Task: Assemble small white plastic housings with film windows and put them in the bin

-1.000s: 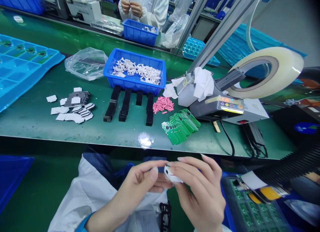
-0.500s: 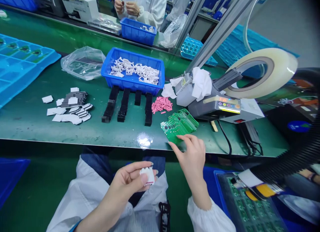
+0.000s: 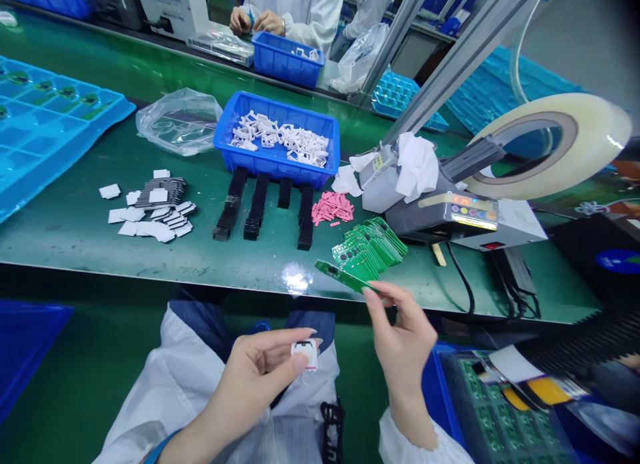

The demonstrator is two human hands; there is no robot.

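1. Head view: left hand [image 3: 260,367] is holding a small white plastic piece [image 3: 310,365] above the lap, off the bench [image 3: 240,267]. Fingers are clamping it, thumb on its face. Piece is showing a squarish outline, a dark slot and a thin pink line near its lower edge.
2. Right hand [image 3: 403,334] is pinching a thin, flat green board [image 3: 343,276] by its near end, fingers closed on it. Board is tilting edge-on over the front of the bench, just beside the fanned board stack [image 3: 373,247].
3. Pink strips [image 3: 333,207] are lying in a loose heap behind the stack. Four rows of matte black strips [image 3: 256,207] are running toward the bench's front edge. Thin white pads [image 3: 150,227] are spreading out left of them.
4. Blue bin [image 3: 280,167] with ribbed walls is holding open white frames [image 3: 300,144]. Crinkled clear bag [image 3: 180,121] is lying beside it; glossy blue tray [image 3: 45,131] is filling the left end.
5. Large translucent tape roll [image 3: 590,144] is standing on the right by a grey machine [image 3: 435,217], lit digits glowing; crumpled white paper [image 3: 416,165] is resting on it.
6. Bench surface is smooth green, reflecting a bright lamp spot. Behind, a person in a white coat [image 3: 315,11] is working at another station. Green floor [image 3: 60,411] is showing below.
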